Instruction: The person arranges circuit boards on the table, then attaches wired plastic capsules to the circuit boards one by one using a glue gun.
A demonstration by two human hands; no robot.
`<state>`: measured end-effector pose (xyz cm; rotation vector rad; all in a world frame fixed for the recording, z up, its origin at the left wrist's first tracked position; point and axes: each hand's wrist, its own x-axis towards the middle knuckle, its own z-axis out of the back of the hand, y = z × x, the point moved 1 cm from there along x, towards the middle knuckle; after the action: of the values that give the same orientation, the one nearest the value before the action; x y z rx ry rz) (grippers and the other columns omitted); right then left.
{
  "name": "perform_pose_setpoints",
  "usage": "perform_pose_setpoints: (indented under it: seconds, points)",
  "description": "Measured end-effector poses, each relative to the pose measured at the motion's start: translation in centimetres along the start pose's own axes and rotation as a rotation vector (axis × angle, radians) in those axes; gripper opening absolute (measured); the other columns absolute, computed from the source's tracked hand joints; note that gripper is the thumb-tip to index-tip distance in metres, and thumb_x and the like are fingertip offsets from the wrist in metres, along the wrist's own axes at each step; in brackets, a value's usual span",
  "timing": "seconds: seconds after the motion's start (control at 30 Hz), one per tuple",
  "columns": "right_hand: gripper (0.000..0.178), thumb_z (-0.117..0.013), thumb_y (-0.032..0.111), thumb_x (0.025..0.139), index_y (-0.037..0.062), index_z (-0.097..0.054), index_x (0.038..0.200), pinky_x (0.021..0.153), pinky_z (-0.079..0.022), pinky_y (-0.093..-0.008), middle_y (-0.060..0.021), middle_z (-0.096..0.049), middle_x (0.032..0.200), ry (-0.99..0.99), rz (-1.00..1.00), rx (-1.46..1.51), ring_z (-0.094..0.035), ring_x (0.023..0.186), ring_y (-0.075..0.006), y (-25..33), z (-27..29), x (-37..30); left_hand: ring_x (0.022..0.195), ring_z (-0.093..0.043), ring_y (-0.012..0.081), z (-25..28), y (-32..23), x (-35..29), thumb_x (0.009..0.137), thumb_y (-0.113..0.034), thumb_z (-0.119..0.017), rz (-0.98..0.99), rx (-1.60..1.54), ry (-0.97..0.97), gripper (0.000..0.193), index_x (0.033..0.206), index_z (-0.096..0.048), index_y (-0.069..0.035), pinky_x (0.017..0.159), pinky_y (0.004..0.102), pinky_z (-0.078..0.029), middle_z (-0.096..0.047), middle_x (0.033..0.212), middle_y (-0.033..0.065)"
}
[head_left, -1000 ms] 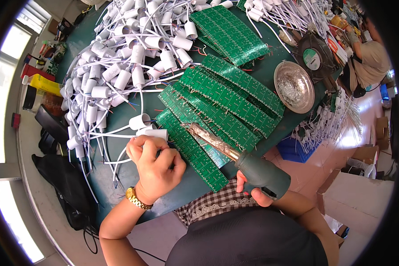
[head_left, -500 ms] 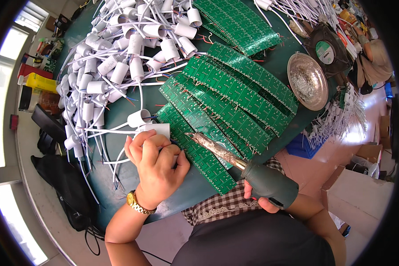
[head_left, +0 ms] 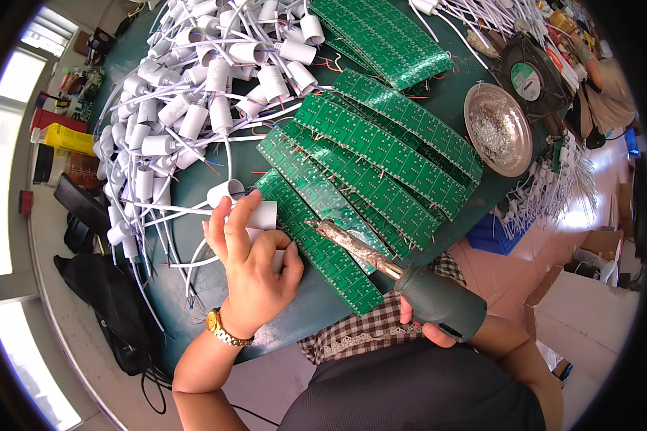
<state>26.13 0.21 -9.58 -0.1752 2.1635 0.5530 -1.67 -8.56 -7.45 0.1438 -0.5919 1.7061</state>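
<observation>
A head-worn fisheye looks down at the table [head_left: 295, 314] close below, the view's rim seemingly warped.

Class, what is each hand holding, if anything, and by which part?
The right hand grips the soldering iron by its dark handle; what the left hand pinches, if anything, cannot be told.

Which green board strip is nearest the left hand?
The lowest strip in the picture, just right of the left hand; every other strip lies farther up and right.
</observation>
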Motion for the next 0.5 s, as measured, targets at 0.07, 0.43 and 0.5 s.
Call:
perform_pose_setpoints:
  seconds: [0.07, 0.43, 0.5]
  points:
    - [0.057, -0.063, 0.037, 0.084, 0.0007, -0.052, 0.126, 0.071, -0.050, -0.0308, -0.0074, -0.060, 0.091, 0.206, 0.814, -0.709, -0.059, 0.078, -0.0178, -0.6, 0.3, 0.8, 0.137, -0.027, 0.0435, -0.1, 0.3, -0.1, 0.066, -0.002, -0.065, 0.000, -0.025, 0.029, 0.014, 0.076, -0.057, -0.007, 0.111, 0.0575, -0.014, -0.043, 0.139, 0.0198]
    - [0.040, -0.062, 0.028, 0.083, -0.0002, -0.058, 0.111, 0.065, -0.051, -0.0312, -0.0076, -0.062, 0.084, -0.183, -0.105, 0.140, -0.061, 0.072, -0.0178, 0.3, -0.9, 0.2, 0.140, -0.023, 0.0469, -0.2, -0.1, -0.2, 0.070, 0.001, -0.062, 0.002, 0.018, 0.107, 0.019, 0.081, -0.048, -0.006, 0.110, 0.0628, -0.008, -0.039, 0.143, 0.0235]
    - [0.038, -0.062, 0.026, 0.082, -0.0001, -0.058, 0.110, 0.065, -0.051, -0.0311, -0.0073, -0.063, 0.083, -0.243, -0.149, 0.136, -0.061, 0.072, -0.0176, -0.7, -0.2, 0.7, 0.140, -0.022, 0.0471, -0.2, 0.0, -0.2, 0.070, 0.001, -0.062, 0.002, 0.008, 0.107, 0.018, 0.081, -0.048, -0.006, 0.110, 0.0629, -0.008, -0.039, 0.143, 0.0239]
